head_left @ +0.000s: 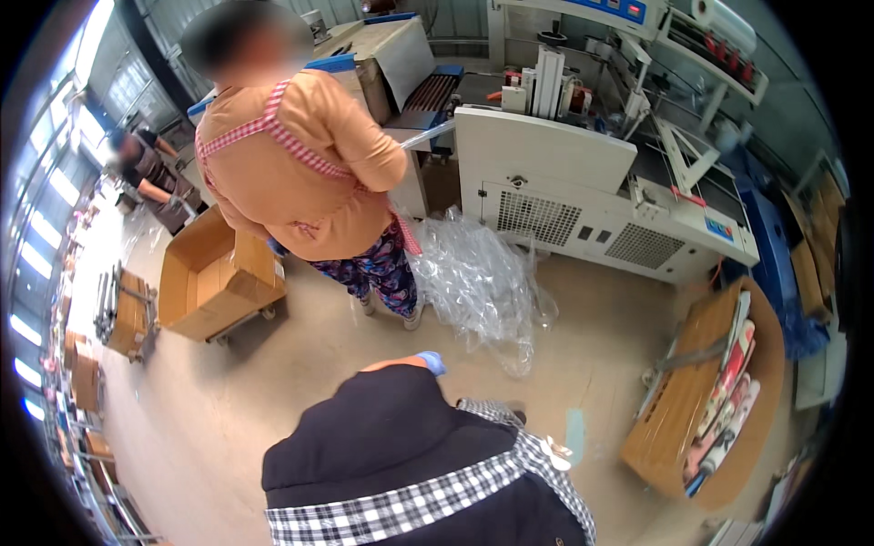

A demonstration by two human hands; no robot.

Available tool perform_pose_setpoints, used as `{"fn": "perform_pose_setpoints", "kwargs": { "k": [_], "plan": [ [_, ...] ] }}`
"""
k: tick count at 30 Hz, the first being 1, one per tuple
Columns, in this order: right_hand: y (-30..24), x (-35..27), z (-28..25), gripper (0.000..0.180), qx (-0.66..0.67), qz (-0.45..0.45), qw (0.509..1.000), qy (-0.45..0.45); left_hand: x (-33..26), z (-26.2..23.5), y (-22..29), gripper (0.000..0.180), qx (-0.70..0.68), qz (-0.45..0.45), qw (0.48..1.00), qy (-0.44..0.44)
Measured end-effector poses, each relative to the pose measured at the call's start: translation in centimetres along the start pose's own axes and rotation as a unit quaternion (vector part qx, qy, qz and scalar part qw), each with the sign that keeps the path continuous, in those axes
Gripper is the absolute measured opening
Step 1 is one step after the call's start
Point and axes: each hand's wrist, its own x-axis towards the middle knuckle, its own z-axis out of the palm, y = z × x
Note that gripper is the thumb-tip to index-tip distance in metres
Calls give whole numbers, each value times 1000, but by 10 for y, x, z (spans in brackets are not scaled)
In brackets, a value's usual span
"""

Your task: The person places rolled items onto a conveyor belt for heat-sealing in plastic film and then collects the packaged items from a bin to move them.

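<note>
Past the black sleeve [364, 423] at the lower middle, only a small part of my left hand [431, 363] shows, in a blue glove. Its fingers are too hidden to read, and nothing can be made out in it. My right hand is out of sight. A black-and-white checked apron strap [401, 511] crosses the dark clothing below. Just beyond the glove, a crumpled heap of clear plastic film [478, 282] lies on the floor.
Ahead stands a co-worker [300, 164] in an orange top, facing away beside a white machine [555, 196]. To the left is an open cardboard box [223, 282] on wheels. At right, a large carton [696, 382] holds patterned, wrapped items. Another person [155, 177] works farther left.
</note>
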Motion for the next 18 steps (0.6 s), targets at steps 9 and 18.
{"fn": "perform_pose_setpoints", "kwargs": {
  "k": [9, 18],
  "plan": [
    [1, 92, -229, 39, -530, -31, 843, 88, 82, -62, 284, 46, -175, 160, 971, -20],
    [-223, 231, -367, 51, -152, -154, 917, 336, 139, -153, 533, 45, -66, 184, 978, -70]
  ]
}}
